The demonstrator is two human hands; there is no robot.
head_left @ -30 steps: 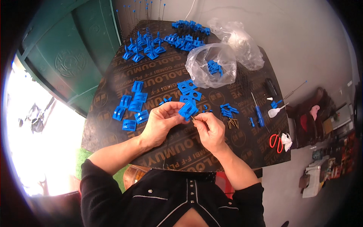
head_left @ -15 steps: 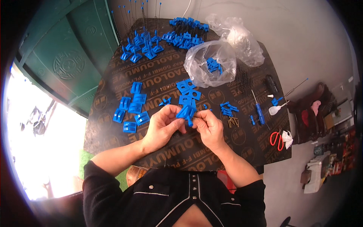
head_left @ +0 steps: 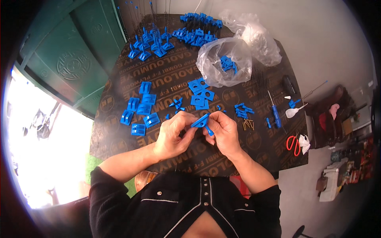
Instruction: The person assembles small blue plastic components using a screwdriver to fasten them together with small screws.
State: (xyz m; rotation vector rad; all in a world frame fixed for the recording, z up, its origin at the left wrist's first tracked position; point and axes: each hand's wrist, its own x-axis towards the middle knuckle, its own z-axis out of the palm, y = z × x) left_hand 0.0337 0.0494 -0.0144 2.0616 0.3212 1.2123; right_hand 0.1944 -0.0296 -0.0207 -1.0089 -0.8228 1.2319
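Observation:
Between my two hands is a blue plastic bracket [head_left: 201, 121] with a small rod-like piece sticking out toward me. My left hand [head_left: 174, 135] pinches the bracket's left edge, thumb and fingers closed. My right hand [head_left: 224, 135] grips its right side near the rod. Just beyond the hands lie several flat blue square plates [head_left: 206, 94] with round holes, partly overlapping. Small blue pegs [head_left: 177, 104] are scattered beside them. Left of my hands sit several blue curved pieces [head_left: 143, 109]. On the right are blue pins [head_left: 243, 111] and thin brass-coloured pins [head_left: 248, 125].
A clear plastic bag [head_left: 209, 75] with blue parts stands farther back, near finished-looking blue bases with spring wires [head_left: 152, 44]. Along the table's right side lie a blue screwdriver [head_left: 276, 116], a white dropper bottle [head_left: 293, 112] and red-handled scissors [head_left: 293, 145]. A green door [head_left: 67, 51] borders the left.
The bracket in my hands has turned, showing its edge with the rod now pointing down to the right. Small pegs beyond my left hand show more fully. The whole view has shifted slightly.

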